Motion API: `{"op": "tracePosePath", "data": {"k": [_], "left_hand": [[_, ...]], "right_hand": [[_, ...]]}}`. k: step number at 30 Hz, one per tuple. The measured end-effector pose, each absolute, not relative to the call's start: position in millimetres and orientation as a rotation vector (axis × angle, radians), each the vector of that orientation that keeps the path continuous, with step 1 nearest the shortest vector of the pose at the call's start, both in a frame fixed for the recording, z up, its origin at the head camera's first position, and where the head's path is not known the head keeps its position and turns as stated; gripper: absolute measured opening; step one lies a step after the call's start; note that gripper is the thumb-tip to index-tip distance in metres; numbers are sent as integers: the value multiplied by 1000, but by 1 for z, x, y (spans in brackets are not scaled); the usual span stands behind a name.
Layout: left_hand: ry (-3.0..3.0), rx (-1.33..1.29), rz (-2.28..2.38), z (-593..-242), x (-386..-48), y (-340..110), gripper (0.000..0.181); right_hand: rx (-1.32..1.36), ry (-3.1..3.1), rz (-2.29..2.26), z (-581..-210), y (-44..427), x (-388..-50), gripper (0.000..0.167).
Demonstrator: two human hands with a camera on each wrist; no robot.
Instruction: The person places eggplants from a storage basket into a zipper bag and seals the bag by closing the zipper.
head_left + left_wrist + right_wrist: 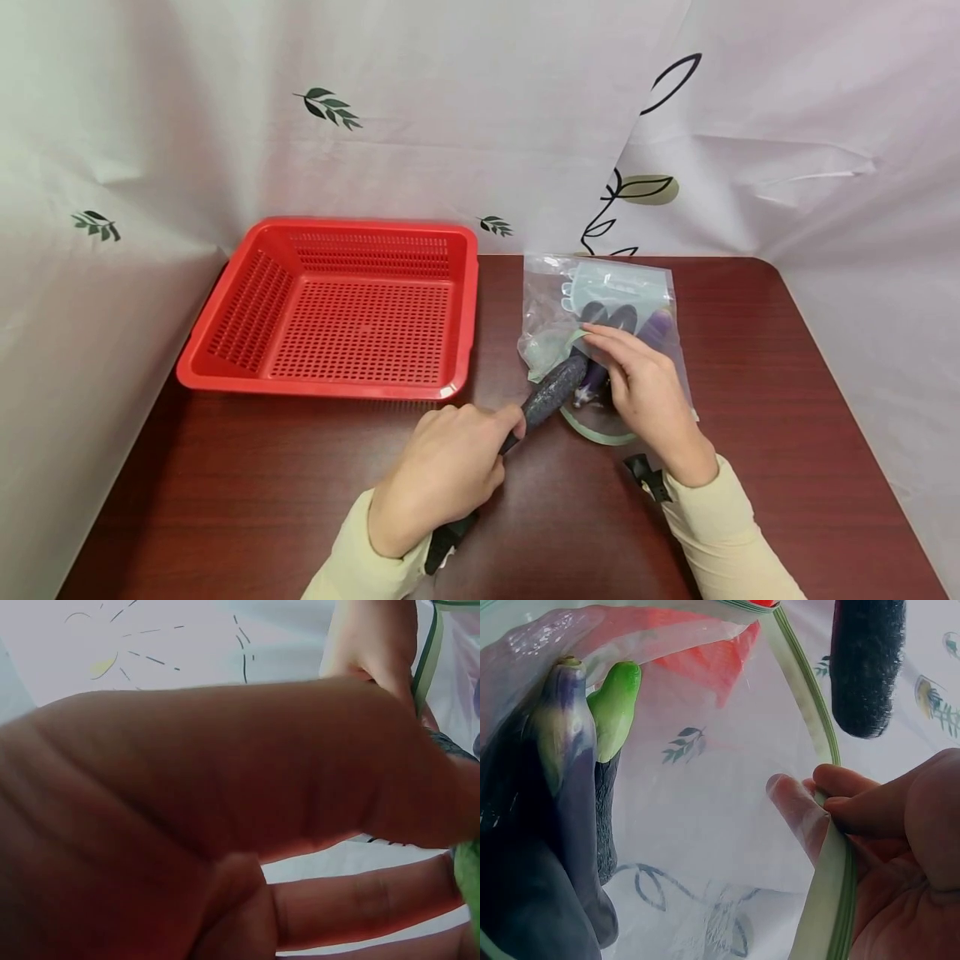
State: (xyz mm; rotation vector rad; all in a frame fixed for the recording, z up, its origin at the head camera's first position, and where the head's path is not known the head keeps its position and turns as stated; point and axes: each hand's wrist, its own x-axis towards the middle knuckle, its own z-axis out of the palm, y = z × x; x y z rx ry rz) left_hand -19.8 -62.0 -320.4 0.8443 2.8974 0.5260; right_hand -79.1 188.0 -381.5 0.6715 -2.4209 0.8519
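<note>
A long dark, bumpy vegetable (555, 390) is gripped by my left hand (448, 462); its far end reaches the mouth of a clear zip bag (540, 283). In the right wrist view the vegetable (868, 667) hangs outside the bag's green-edged opening. My right hand (656, 400) pinches the bag's rim (832, 877), with fingers on both sides of it. Inside the bag lie a purple eggplant (577, 765), other dark vegetables and a green-ended one (615, 709). In the left wrist view, my left hand (202, 772) hides most of what it grips, beside a green part (469, 885).
A red perforated basket (360, 333) stands on the left of the dark red table (787, 417), with nothing visible in it. Pale patterned sheets (420, 125) hang behind and at both sides. Black wrist straps (647, 477) show near both cuffs.
</note>
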Motion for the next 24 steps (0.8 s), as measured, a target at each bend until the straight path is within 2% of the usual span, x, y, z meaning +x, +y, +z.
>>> {"op": "tracePosePath", "data": {"k": [17, 24], "left_hand": [[2915, 883, 474, -330, -23, -42, 22], [2959, 817, 483, -333, -26, -31, 20]], "right_hand": [[674, -2420, 859, -380, 188, -78, 36], [674, -2424, 849, -380, 189, -78, 36]]}}
